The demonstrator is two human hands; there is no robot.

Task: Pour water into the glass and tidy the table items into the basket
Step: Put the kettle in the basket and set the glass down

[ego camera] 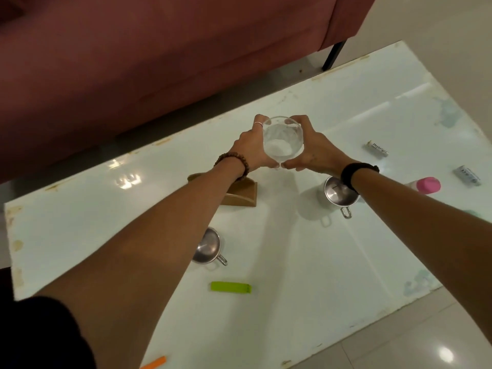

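A clear glass [282, 141] with water in it is held above the middle of the white table [346, 249]. My left hand [250, 147] wraps its left side and my right hand [311, 150] wraps its right side, thumbs meeting under its near edge. Two steel mugs stand on the table: one [336, 193] partly under my right wrist, the other [209, 247] half hidden by my left forearm. No basket is in view.
A wooden holder [242, 194] lies under my left wrist. A green clip [231, 287] and an orange item [154, 363] lie near the front. At the right are a pink-capped bottle [427, 185] and two small packets [376, 149] [469, 175]. A red sofa [159, 62] stands beyond the table.
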